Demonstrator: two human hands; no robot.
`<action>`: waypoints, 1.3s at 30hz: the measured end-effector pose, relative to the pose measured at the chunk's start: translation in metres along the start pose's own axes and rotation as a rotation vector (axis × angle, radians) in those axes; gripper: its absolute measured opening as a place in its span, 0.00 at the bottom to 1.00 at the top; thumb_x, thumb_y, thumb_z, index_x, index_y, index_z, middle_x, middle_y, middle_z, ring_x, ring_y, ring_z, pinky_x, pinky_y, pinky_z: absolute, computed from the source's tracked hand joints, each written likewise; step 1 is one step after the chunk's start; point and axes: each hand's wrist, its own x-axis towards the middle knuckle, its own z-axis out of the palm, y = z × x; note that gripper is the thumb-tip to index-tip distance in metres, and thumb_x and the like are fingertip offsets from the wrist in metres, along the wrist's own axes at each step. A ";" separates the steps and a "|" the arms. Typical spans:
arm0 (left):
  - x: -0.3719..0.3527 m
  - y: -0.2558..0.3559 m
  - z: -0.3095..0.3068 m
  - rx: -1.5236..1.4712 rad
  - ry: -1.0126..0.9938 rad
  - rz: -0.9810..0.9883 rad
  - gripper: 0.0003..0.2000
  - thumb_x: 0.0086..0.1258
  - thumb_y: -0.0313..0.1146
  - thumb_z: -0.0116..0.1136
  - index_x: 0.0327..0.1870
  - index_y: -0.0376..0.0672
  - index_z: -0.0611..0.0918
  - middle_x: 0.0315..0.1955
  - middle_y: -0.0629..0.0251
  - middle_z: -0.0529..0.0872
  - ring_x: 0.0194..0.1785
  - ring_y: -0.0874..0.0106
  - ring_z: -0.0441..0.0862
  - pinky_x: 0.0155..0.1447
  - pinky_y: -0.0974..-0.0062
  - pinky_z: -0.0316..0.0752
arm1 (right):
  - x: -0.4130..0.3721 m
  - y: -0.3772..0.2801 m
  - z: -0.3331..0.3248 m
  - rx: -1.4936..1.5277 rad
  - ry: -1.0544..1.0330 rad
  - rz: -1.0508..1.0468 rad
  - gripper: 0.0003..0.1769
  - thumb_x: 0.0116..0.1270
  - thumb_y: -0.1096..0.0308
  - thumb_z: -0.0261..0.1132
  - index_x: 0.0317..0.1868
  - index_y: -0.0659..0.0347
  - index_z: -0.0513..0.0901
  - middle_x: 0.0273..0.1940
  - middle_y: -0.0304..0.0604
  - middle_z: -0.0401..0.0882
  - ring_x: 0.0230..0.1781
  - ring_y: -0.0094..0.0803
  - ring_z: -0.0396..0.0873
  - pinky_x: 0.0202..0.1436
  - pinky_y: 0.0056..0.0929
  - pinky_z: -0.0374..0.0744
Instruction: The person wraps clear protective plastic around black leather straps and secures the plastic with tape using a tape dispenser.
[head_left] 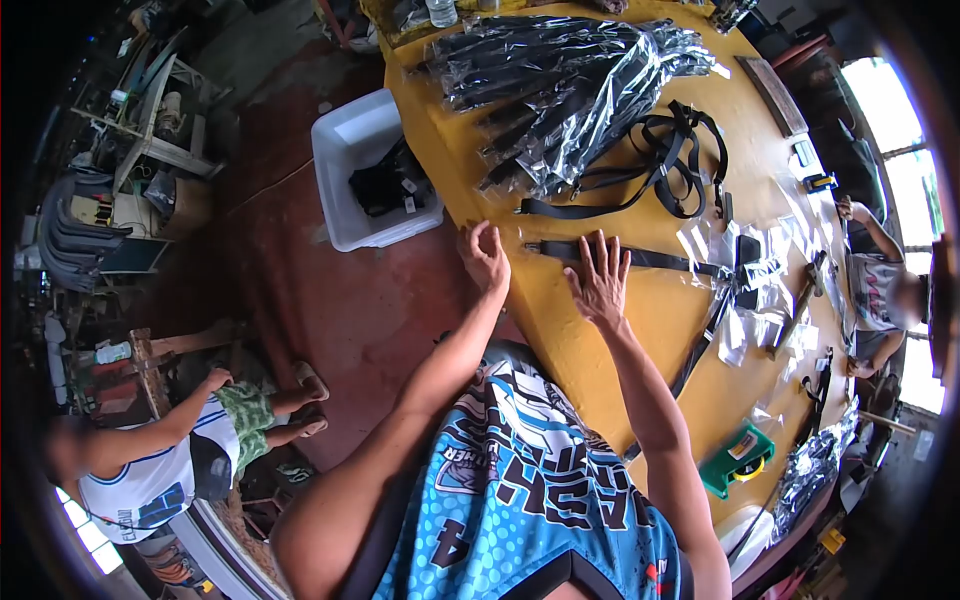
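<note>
A black strap [660, 260] with a metal clip at its left end lies across the yellow table [570, 340]. My right hand [600, 285] presses down on the strap, its fingers spread and stretched out. By the table's left edge is my left hand [486, 262], fingers loosely curled with a gap between them and no object visible in them. It sits left of the clip, apart from it. Beyond my hands lies a loose tangle of black straps [685, 165], next to a heap of black straps in clear plastic bags [580, 90].
A white bin [335, 190] with black items stands left of the table. On the right are clear plastic sleeves [745, 325] and a green tape dispenser [735, 460]. One person [880, 285] is across the table; another person [170, 450] sits at lower left.
</note>
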 end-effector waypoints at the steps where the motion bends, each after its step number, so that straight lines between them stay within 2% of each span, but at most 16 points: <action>1: 0.000 0.010 0.003 0.089 0.144 -0.101 0.27 0.55 0.39 0.69 0.55 0.42 0.74 0.51 0.51 0.74 0.56 0.57 0.72 0.58 0.62 0.70 | -0.001 0.001 0.001 -0.004 0.000 -0.002 0.33 0.67 0.45 0.48 0.69 0.52 0.59 0.71 0.47 0.47 0.72 0.52 0.42 0.71 0.55 0.39; 2: 0.003 0.007 0.007 0.086 0.145 -0.102 0.27 0.55 0.39 0.69 0.55 0.42 0.74 0.51 0.51 0.74 0.56 0.57 0.72 0.58 0.62 0.70 | -0.001 0.001 0.003 -0.005 -0.006 -0.001 0.34 0.67 0.45 0.48 0.69 0.52 0.60 0.72 0.48 0.47 0.72 0.52 0.41 0.71 0.55 0.39; 4: 0.010 -0.017 0.021 -0.281 0.172 -0.518 0.34 0.48 0.43 0.74 0.54 0.36 0.73 0.51 0.51 0.75 0.54 0.59 0.74 0.56 0.62 0.73 | 0.001 0.002 0.003 -0.009 -0.007 -0.004 0.34 0.67 0.45 0.48 0.69 0.52 0.60 0.72 0.48 0.47 0.72 0.52 0.41 0.71 0.56 0.39; 5: 0.011 -0.027 0.022 -0.380 0.139 -0.603 0.39 0.43 0.45 0.77 0.54 0.31 0.72 0.52 0.52 0.76 0.52 0.59 0.76 0.56 0.63 0.73 | 0.001 0.001 0.002 -0.005 -0.007 -0.003 0.34 0.67 0.45 0.48 0.68 0.52 0.60 0.71 0.48 0.47 0.72 0.52 0.41 0.71 0.56 0.39; 12: 0.009 -0.006 -0.001 -0.419 0.075 -0.771 0.31 0.47 0.42 0.75 0.49 0.32 0.77 0.47 0.57 0.80 0.49 0.67 0.77 0.54 0.70 0.73 | 0.000 0.000 0.003 -0.001 0.011 -0.004 0.33 0.67 0.45 0.48 0.68 0.52 0.60 0.71 0.48 0.48 0.72 0.52 0.42 0.71 0.56 0.39; 13: 0.011 -0.001 -0.004 -0.420 0.075 -0.771 0.31 0.47 0.42 0.75 0.49 0.32 0.77 0.47 0.57 0.80 0.49 0.67 0.77 0.54 0.70 0.73 | 0.000 0.001 0.003 -0.002 0.012 -0.004 0.33 0.67 0.45 0.48 0.68 0.52 0.60 0.71 0.48 0.48 0.72 0.52 0.42 0.71 0.56 0.39; 15: 0.018 0.007 -0.010 -0.562 0.114 -0.777 0.23 0.52 0.39 0.72 0.45 0.35 0.80 0.44 0.60 0.83 0.48 0.70 0.78 0.53 0.72 0.73 | -0.001 0.001 0.003 -0.005 0.017 -0.008 0.33 0.67 0.45 0.48 0.68 0.52 0.61 0.71 0.48 0.48 0.72 0.52 0.42 0.71 0.56 0.39; 17: 0.029 -0.026 -0.004 -0.625 0.123 -0.800 0.20 0.54 0.37 0.71 0.44 0.36 0.81 0.43 0.61 0.84 0.46 0.71 0.79 0.52 0.72 0.73 | 0.000 0.001 0.004 -0.010 0.018 -0.008 0.33 0.67 0.45 0.48 0.68 0.52 0.61 0.71 0.48 0.48 0.72 0.52 0.42 0.71 0.56 0.39; 19: 0.034 -0.024 -0.010 -0.676 0.140 -0.784 0.14 0.58 0.37 0.67 0.41 0.39 0.82 0.39 0.64 0.85 0.43 0.74 0.80 0.49 0.73 0.73 | -0.001 0.001 0.004 -0.013 0.017 -0.005 0.33 0.67 0.45 0.48 0.68 0.52 0.61 0.71 0.48 0.48 0.72 0.52 0.42 0.71 0.56 0.39; 23: 0.033 0.010 -0.029 -0.530 0.167 -0.885 0.13 0.60 0.38 0.65 0.41 0.41 0.83 0.39 0.66 0.85 0.43 0.77 0.80 0.48 0.75 0.73 | -0.001 0.002 0.005 -0.008 0.021 -0.010 0.33 0.67 0.45 0.48 0.68 0.52 0.60 0.71 0.48 0.48 0.72 0.52 0.42 0.71 0.55 0.39; 26: 0.035 -0.003 -0.033 -0.630 0.117 -0.862 0.13 0.62 0.41 0.63 0.40 0.43 0.82 0.37 0.69 0.85 0.41 0.78 0.80 0.45 0.77 0.74 | -0.001 0.002 0.005 -0.011 0.021 -0.010 0.33 0.67 0.45 0.48 0.68 0.52 0.60 0.71 0.48 0.48 0.72 0.52 0.42 0.71 0.55 0.39; 28: 0.038 -0.011 -0.038 -0.897 0.048 -0.904 0.13 0.63 0.45 0.62 0.38 0.45 0.82 0.34 0.71 0.85 0.37 0.77 0.80 0.41 0.79 0.74 | -0.001 0.002 0.005 -0.012 0.021 -0.008 0.33 0.67 0.45 0.48 0.68 0.51 0.60 0.71 0.48 0.48 0.72 0.52 0.42 0.71 0.55 0.39; 29: 0.038 -0.014 -0.037 -0.926 0.086 -0.905 0.13 0.63 0.47 0.61 0.37 0.47 0.82 0.32 0.74 0.84 0.34 0.80 0.78 0.35 0.84 0.70 | -0.001 0.002 0.005 -0.011 0.021 -0.006 0.33 0.67 0.45 0.48 0.68 0.51 0.60 0.71 0.48 0.48 0.72 0.52 0.42 0.71 0.55 0.39; 33: 0.047 -0.014 -0.056 -0.767 -0.018 -0.835 0.13 0.61 0.46 0.63 0.39 0.49 0.81 0.32 0.77 0.84 0.33 0.88 0.76 0.29 0.89 0.61 | -0.001 0.001 0.004 -0.013 0.024 -0.005 0.34 0.67 0.45 0.49 0.69 0.51 0.60 0.71 0.47 0.48 0.72 0.52 0.42 0.71 0.55 0.39; 36: 0.052 -0.014 -0.057 -0.713 0.020 -0.882 0.13 0.61 0.47 0.64 0.39 0.49 0.80 0.32 0.76 0.85 0.32 0.87 0.77 0.29 0.89 0.62 | 0.000 -0.002 0.000 -0.007 0.022 -0.001 0.34 0.66 0.45 0.49 0.69 0.51 0.60 0.71 0.47 0.48 0.72 0.52 0.42 0.72 0.54 0.39; 39: 0.052 -0.014 -0.067 -0.912 -0.052 -0.864 0.21 0.61 0.53 0.60 0.46 0.48 0.78 0.40 0.73 0.83 0.40 0.82 0.78 0.37 0.84 0.66 | -0.001 0.000 0.002 -0.001 0.024 -0.004 0.34 0.66 0.44 0.50 0.69 0.51 0.60 0.71 0.47 0.48 0.72 0.52 0.43 0.72 0.54 0.39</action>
